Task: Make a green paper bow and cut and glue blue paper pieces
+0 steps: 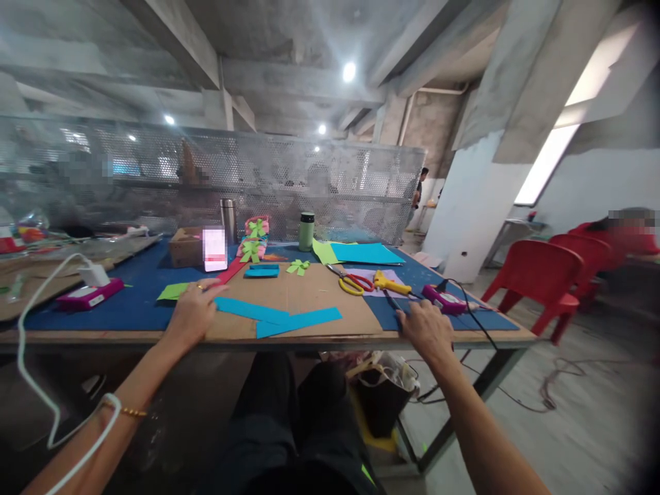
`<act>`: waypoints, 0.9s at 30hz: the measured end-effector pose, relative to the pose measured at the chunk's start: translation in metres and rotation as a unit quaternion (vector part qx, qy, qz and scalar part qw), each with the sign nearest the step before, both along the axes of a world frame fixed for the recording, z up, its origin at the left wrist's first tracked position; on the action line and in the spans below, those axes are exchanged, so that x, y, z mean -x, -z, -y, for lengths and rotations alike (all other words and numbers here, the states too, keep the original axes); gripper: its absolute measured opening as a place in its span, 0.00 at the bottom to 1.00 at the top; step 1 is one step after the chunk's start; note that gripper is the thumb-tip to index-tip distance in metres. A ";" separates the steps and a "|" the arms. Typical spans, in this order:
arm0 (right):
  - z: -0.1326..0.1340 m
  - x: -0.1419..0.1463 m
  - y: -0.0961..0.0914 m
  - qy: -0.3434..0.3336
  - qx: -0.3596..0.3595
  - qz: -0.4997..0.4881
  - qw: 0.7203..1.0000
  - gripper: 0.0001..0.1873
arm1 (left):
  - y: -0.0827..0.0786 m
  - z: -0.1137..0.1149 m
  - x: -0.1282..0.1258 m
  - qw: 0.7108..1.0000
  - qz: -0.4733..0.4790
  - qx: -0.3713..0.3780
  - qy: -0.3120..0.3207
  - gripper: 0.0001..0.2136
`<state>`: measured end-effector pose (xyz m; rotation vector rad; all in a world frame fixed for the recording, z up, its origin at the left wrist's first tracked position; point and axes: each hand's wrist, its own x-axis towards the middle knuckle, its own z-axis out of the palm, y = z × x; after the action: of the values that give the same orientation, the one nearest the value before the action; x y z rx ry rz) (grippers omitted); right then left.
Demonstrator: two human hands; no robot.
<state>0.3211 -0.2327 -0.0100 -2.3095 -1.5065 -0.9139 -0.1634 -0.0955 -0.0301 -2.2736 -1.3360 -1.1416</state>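
My left hand rests flat on the table near the left end of two long blue paper strips, which lie on a brown cardboard sheet. Its fingers touch a red paper strip and a green paper piece. My right hand lies near the table's front edge on the blue mat, its fingers at a thin dark tool beside a pink glue gun. Whether it grips the tool is unclear.
Red-and-yellow scissors, a yellow cutter, green paper bows, a cardboard box, two flasks and blue sheets lie further back. A bin stands under the table. Red chairs are at right.
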 end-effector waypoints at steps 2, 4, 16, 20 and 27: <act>0.006 -0.011 0.003 0.017 0.037 0.007 0.999 0.17 | 0.001 0.024 -0.030 0.996 -0.031 0.003 0.087 0.18; 0.012 -0.014 0.006 0.003 0.017 0.028 0.999 0.17 | 0.004 0.046 -0.061 0.985 -0.069 0.006 0.158 0.14; -0.063 0.058 -0.006 -0.265 0.007 0.071 0.962 0.10 | 0.012 0.075 -0.110 0.975 -0.171 -0.039 0.140 0.13; -0.069 0.066 -0.002 -0.277 0.047 0.013 0.960 0.09 | 0.012 0.072 -0.102 0.975 -0.162 -0.002 0.150 0.17; -0.035 0.092 0.015 -0.498 0.059 0.008 0.865 0.16 | 0.019 0.037 -0.041 0.979 -0.113 0.139 0.096 0.26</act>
<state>0.2288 -0.1979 -0.0246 -1.2002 -2.3893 -0.5220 -0.1220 -0.1320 -0.0490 -2.6888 -1.2752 -0.7537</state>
